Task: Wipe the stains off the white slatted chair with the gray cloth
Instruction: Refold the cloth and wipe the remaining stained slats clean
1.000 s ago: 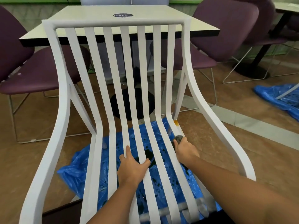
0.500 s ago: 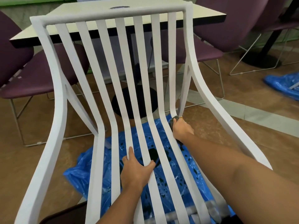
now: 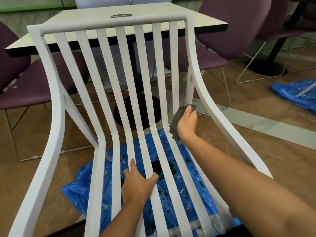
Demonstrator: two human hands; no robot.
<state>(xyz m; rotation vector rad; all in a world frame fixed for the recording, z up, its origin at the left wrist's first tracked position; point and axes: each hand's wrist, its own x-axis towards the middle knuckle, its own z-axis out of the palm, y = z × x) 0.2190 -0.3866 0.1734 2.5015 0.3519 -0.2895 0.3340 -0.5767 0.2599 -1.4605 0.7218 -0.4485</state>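
Note:
The white slatted chair fills the view, its back rising toward the table. My right hand grips the gray cloth against the rightmost slat, at the bend where seat meets back. My left hand rests on the seat, with its fingers and thumb wrapped round a middle slat. No stain shows on the slats near the cloth.
A blue plastic sheet with dark wet spots lies on the floor under the chair. A beige table stands behind, with purple chairs around it. Another blue sheet lies at the right.
My right hand has slid the cloth up the rightmost slat from the seat to the bend, over the orange stain, which no longer shows. My left hand has kept its hold.

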